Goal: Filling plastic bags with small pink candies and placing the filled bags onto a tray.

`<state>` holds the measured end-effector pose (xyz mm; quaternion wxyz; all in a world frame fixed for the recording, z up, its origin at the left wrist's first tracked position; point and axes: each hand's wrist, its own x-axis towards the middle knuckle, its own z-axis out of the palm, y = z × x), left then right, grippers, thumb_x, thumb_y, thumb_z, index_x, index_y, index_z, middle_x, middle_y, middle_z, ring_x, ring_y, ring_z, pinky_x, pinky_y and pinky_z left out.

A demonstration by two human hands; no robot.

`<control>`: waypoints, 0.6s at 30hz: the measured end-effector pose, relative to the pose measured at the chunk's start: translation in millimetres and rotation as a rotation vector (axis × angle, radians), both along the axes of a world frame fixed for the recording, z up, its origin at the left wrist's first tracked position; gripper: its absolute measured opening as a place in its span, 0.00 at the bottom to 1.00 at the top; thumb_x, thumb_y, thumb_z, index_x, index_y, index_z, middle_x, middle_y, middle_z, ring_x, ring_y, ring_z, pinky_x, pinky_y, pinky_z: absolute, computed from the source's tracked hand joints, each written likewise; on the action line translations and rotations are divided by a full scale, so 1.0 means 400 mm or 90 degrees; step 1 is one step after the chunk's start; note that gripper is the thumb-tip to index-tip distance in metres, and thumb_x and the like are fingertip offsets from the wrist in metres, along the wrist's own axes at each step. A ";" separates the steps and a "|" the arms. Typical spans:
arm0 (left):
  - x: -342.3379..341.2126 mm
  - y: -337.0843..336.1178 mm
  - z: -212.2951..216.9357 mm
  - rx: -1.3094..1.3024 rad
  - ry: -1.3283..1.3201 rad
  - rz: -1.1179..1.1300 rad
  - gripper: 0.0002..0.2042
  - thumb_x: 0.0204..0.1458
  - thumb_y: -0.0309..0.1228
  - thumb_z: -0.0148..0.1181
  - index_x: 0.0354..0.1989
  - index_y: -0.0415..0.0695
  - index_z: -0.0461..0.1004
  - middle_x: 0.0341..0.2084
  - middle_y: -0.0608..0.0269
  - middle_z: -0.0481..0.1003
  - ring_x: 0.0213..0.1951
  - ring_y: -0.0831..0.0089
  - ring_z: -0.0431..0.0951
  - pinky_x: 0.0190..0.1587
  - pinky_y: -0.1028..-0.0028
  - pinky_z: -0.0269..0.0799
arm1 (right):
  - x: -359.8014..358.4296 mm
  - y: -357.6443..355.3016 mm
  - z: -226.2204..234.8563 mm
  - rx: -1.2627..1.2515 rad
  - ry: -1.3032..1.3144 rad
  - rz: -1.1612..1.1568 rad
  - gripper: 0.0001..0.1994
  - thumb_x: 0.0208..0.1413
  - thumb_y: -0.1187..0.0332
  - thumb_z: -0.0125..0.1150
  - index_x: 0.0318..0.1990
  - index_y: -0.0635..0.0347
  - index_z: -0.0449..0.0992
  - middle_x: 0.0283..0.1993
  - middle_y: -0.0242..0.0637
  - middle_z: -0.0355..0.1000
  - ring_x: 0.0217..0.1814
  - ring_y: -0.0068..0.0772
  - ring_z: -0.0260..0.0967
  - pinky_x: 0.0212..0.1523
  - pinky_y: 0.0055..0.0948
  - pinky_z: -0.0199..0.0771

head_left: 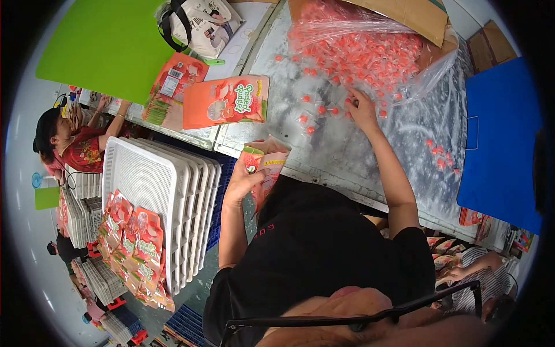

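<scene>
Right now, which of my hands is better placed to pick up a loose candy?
Probably your right hand: its fingertips are among the loose candies on the table. Your left hand is farther off, holding a pouch.

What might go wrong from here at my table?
Small red wrapped candies scattered on the grey metal tabletop might be knocked off by the right hand. The glossy red pouch could slip from the left hand. Red pouches heaped at one end of the tall white plastic tray stack may slide off if bumped.

Black short-sleeved shirt (341, 237), black-framed glasses (381, 316)
</scene>
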<state>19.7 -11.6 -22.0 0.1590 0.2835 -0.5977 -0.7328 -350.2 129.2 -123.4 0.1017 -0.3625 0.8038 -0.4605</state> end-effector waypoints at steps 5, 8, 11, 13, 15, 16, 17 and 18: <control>0.011 0.000 -0.014 0.012 0.014 -0.001 0.34 0.38 0.15 0.60 0.61 0.39 0.64 0.50 0.65 0.72 0.54 0.76 0.69 0.59 0.74 0.62 | -0.039 0.016 -0.014 0.075 0.235 -0.064 0.19 0.53 0.70 0.63 0.54 0.57 0.76 0.48 0.42 0.71 0.46 0.39 0.71 0.49 0.35 0.72; 0.012 -0.007 -0.006 0.020 -0.012 0.018 0.35 0.38 0.15 0.59 0.62 0.38 0.63 0.50 0.63 0.72 0.55 0.75 0.70 0.60 0.73 0.62 | -0.002 0.026 -0.017 0.056 0.349 -0.090 0.21 0.52 0.65 0.64 0.55 0.53 0.76 0.54 0.43 0.68 0.55 0.44 0.67 0.56 0.41 0.67; 0.005 -0.024 0.008 -0.020 0.003 0.027 0.36 0.38 0.15 0.59 0.63 0.37 0.62 0.52 0.61 0.72 0.55 0.74 0.70 0.60 0.72 0.63 | 0.093 0.009 -0.007 0.031 0.344 0.020 0.27 0.50 0.55 0.67 0.60 0.46 0.73 0.63 0.42 0.63 0.65 0.52 0.58 0.64 0.52 0.58; 0.001 -0.024 0.024 -0.051 0.000 0.051 0.36 0.37 0.11 0.55 0.62 0.38 0.63 0.51 0.63 0.72 0.53 0.73 0.71 0.58 0.72 0.65 | 0.164 -0.037 0.018 0.034 0.334 0.111 0.32 0.48 0.49 0.68 0.63 0.43 0.70 0.68 0.42 0.59 0.70 0.56 0.52 0.67 0.59 0.52; 0.002 -0.028 0.030 -0.055 0.018 0.052 0.35 0.38 0.14 0.57 0.62 0.38 0.63 0.51 0.62 0.72 0.54 0.73 0.71 0.59 0.71 0.65 | 0.219 -0.093 0.052 0.185 0.361 0.181 0.42 0.43 0.40 0.67 0.68 0.38 0.64 0.75 0.38 0.49 0.75 0.61 0.42 0.66 0.74 0.43; 0.007 -0.028 0.038 -0.056 0.037 0.051 0.34 0.39 0.17 0.60 0.62 0.38 0.63 0.51 0.62 0.73 0.54 0.72 0.71 0.59 0.71 0.65 | 0.229 -0.110 0.050 0.168 0.361 0.193 0.42 0.43 0.40 0.67 0.68 0.38 0.64 0.75 0.38 0.49 0.75 0.61 0.42 0.66 0.74 0.43; 0.012 -0.016 0.053 -0.034 0.110 0.036 0.33 0.42 0.29 0.64 0.61 0.37 0.63 0.51 0.61 0.72 0.55 0.71 0.70 0.59 0.68 0.65 | 0.230 -0.124 0.042 0.226 0.367 0.220 0.44 0.42 0.39 0.68 0.68 0.38 0.62 0.75 0.37 0.48 0.75 0.60 0.41 0.65 0.77 0.41; 0.014 -0.010 0.047 -0.029 0.117 0.023 0.34 0.42 0.37 0.64 0.60 0.37 0.64 0.52 0.60 0.72 0.55 0.71 0.70 0.59 0.67 0.64 | 0.237 -0.156 0.040 0.273 0.377 0.256 0.46 0.40 0.38 0.68 0.69 0.37 0.61 0.76 0.36 0.46 0.76 0.60 0.40 0.63 0.81 0.40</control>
